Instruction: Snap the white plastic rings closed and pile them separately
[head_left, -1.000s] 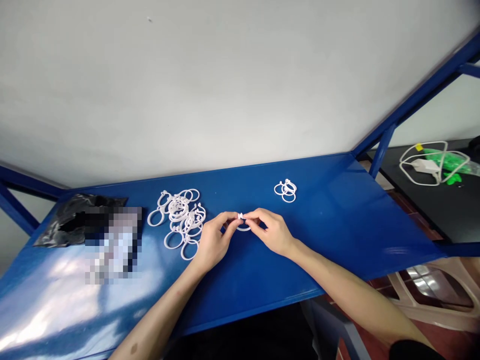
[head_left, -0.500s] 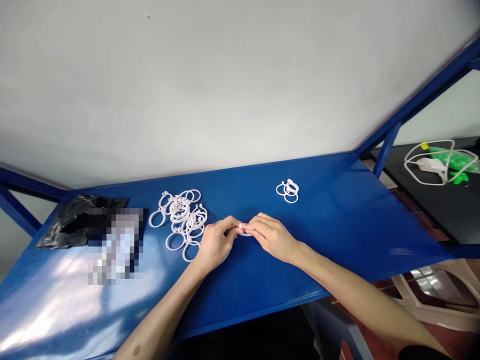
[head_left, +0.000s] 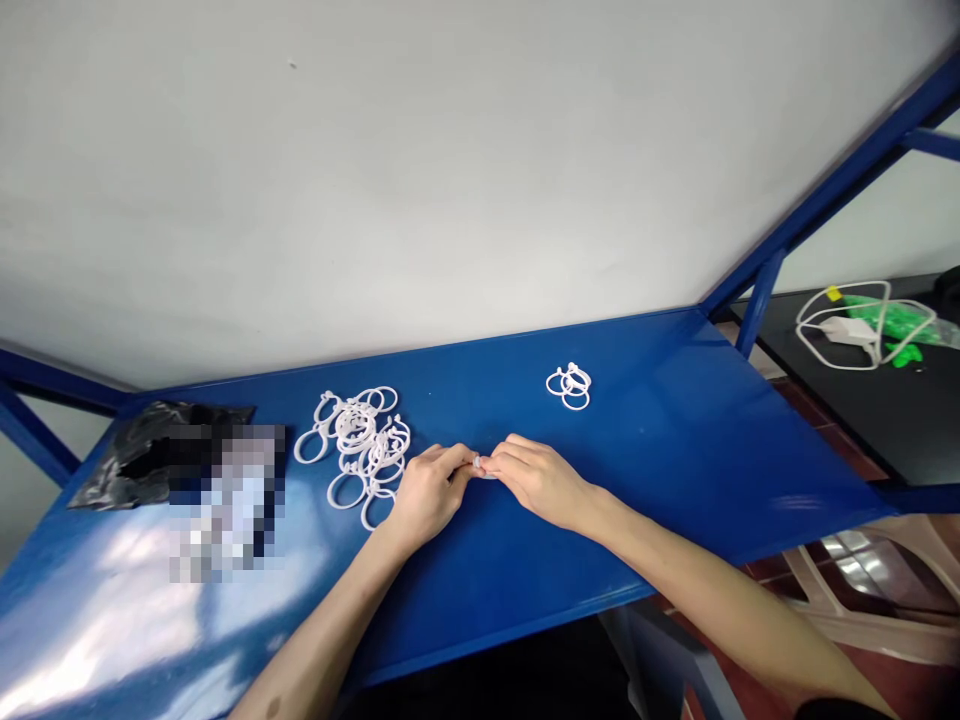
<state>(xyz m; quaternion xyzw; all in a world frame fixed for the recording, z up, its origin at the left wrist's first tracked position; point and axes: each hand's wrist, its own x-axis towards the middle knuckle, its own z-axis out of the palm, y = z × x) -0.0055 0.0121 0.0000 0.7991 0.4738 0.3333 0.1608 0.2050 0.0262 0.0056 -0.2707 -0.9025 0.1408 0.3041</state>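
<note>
Between my two hands is a white plastic curtain ring (head_left: 487, 475), mostly hidden behind the fingers. My left hand (head_left: 429, 490) pinches it at its knobbed end with thumb and fingertips. From the other side, the fingertips of my right hand (head_left: 541, 480) are pressed on the same ring, almost touching the left ones. Just left of my left hand lies a loose pile of similar white rings (head_left: 355, 428), each with small knobs. A smaller group of white rings (head_left: 573, 386) sits farther back on the right.
The blue table (head_left: 480, 590) meets a pale wall (head_left: 450, 180) at its back. A black plastic bag (head_left: 135, 455) lies at the left beside a blurred-out item (head_left: 240, 490). Right of the blue frame (head_left: 761, 300), a black table (head_left: 862, 410) holds a white cable (head_left: 804, 335) and green plastic (head_left: 892, 318).
Both hands keep their pinch on the ring, with only small finger shifts at its knobbed end. The camera view has tilted slightly. Both ring groups lie as before.
</note>
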